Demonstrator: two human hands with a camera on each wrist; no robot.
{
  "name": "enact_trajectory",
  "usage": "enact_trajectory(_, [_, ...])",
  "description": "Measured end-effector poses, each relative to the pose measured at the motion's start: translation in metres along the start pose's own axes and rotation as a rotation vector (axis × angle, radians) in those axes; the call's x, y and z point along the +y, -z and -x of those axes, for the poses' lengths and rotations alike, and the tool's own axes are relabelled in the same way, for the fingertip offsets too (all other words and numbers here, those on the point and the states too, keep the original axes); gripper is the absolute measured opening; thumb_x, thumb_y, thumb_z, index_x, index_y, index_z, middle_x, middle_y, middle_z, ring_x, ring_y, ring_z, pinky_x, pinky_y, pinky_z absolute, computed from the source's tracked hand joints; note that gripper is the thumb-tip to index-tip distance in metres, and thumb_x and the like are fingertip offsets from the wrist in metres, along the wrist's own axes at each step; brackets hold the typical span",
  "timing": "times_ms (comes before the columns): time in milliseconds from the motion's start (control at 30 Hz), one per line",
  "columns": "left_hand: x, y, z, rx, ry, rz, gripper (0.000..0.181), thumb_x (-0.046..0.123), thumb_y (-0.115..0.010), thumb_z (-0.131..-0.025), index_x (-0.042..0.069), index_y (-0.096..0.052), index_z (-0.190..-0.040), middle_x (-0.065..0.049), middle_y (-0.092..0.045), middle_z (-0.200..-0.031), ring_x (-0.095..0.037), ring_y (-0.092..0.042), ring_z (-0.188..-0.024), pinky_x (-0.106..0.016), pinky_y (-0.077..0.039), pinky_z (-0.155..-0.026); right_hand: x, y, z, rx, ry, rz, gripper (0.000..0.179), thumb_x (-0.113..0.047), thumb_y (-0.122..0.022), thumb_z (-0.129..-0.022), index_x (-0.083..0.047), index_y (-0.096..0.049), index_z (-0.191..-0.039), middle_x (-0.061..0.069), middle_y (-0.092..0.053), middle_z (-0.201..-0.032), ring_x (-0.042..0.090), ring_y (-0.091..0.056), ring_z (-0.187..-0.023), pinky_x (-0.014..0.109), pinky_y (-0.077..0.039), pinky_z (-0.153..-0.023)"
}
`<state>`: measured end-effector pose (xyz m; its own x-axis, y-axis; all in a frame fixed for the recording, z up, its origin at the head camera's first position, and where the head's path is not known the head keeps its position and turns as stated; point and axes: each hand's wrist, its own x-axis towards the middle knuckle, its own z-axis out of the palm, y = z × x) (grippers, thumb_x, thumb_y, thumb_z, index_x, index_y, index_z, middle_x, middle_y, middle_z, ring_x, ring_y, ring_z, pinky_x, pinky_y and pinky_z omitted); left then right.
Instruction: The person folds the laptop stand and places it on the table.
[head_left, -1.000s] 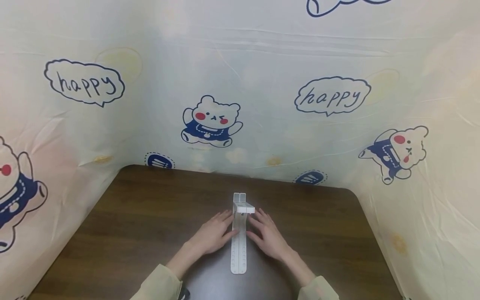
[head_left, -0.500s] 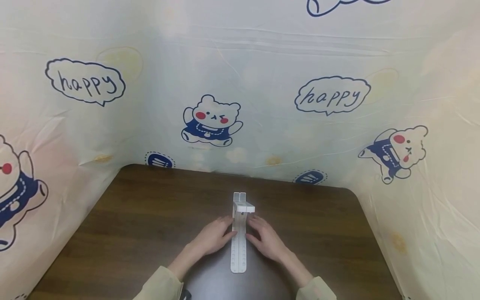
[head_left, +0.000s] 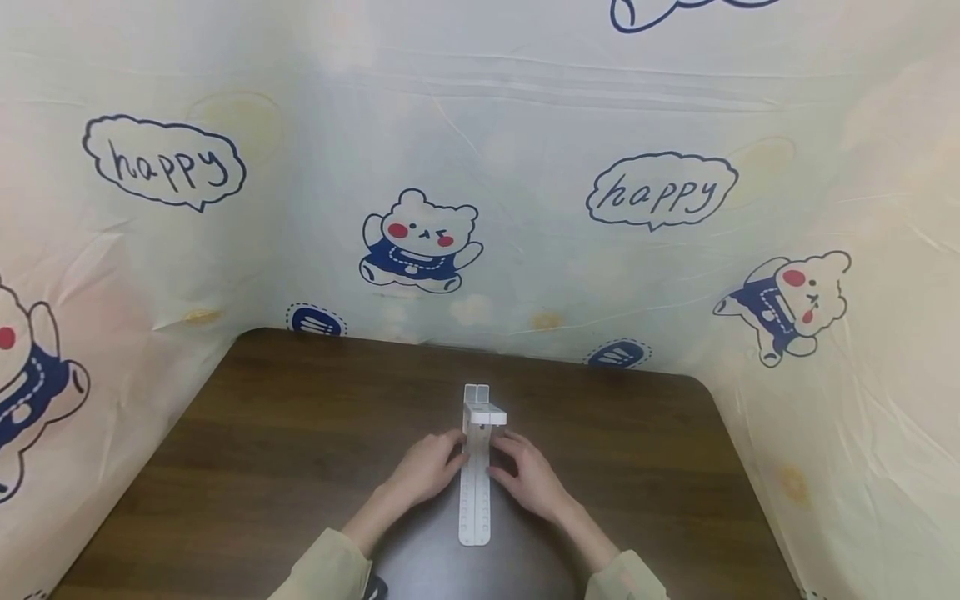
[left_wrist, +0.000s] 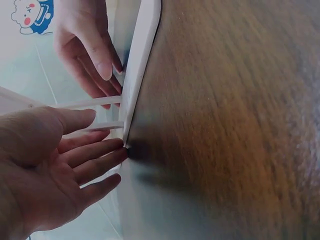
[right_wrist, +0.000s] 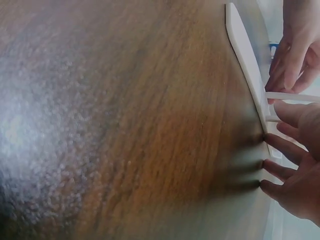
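Note:
A narrow white folding stand [head_left: 475, 500], split lengthwise into two matching halves, lies along the middle of the table with a raised part at its far end. On its left side is my left hand [head_left: 427, 468], fingers loosely bent and fingertips right at the stand's edge. My right hand [head_left: 531, 479] mirrors it on the other side, thumb and fingertips close against the stand. Seen low in the left wrist view, thin white struts [left_wrist: 112, 100] rise from the flat base [left_wrist: 142, 50] between the two hands. Parts of the fingertips are hidden behind the stand.
The dark wood table [head_left: 300, 417] has rounded far corners. Behind it and along both sides hangs a pale curtain [head_left: 525, 108] printed with cartoon bears and the word "happy". A small black item [head_left: 375, 587] shows by the left sleeve at the bottom edge.
The fingers of both hands have drawn back a little toward me and bent in closer to the stand. The stand keeps its place on the table; the head view has shifted slightly.

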<state>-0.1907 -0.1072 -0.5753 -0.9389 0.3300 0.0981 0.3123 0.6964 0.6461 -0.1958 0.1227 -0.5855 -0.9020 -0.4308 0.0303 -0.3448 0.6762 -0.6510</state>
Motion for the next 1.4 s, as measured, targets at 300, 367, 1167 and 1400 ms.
enact_trajectory(300, [0.004, 0.000, -0.003, -0.024, 0.077, -0.025, 0.033, 0.018, -0.072, -0.106, -0.002, -0.074, -0.132, -0.023, -0.081, -0.123, -0.040, -0.080, -0.113, -0.057, -0.065, -0.099, 0.000, -0.001, -0.005, 0.024, 0.013, -0.051, 0.042, -0.016, -0.077, -0.103, -0.008, -0.071, -0.144, 0.017, -0.069, -0.152, 0.043, -0.057, -0.151, 0.067, -0.046, -0.125])
enact_trajectory(367, [0.003, -0.003, -0.006, -0.008, 0.076, -0.037, 0.027, 0.016, -0.072, -0.105, 0.000, -0.076, -0.126, -0.020, -0.083, -0.116, -0.036, -0.081, -0.104, -0.054, -0.067, -0.093, -0.001, -0.001, -0.007, 0.042, 0.021, -0.072, 0.040, -0.014, -0.078, -0.102, -0.008, -0.072, -0.141, 0.015, -0.072, -0.149, 0.041, -0.061, -0.147, 0.065, -0.047, -0.124])
enact_trajectory(1167, [0.001, 0.014, -0.010, 0.102, 0.080, -0.105, 0.053, 0.027, -0.075, -0.106, 0.000, -0.063, -0.150, -0.022, -0.070, -0.149, -0.041, -0.071, -0.134, -0.057, -0.060, -0.111, 0.000, 0.014, -0.014, 0.167, 0.049, 0.025, 0.052, -0.015, -0.085, -0.098, -0.014, -0.069, -0.147, 0.010, -0.071, -0.151, 0.033, -0.065, -0.144, 0.056, -0.051, -0.124])
enact_trajectory(1400, [0.003, 0.013, -0.016, 0.028, 0.030, -0.113, 0.062, 0.022, -0.074, -0.106, -0.001, -0.053, -0.160, -0.022, -0.062, -0.159, -0.040, -0.064, -0.145, -0.056, -0.055, -0.119, -0.009, 0.020, -0.021, 0.168, 0.096, 0.041, 0.068, -0.008, -0.084, -0.096, -0.006, -0.057, -0.159, 0.015, -0.061, -0.163, 0.040, -0.054, -0.155, 0.060, -0.043, -0.129])
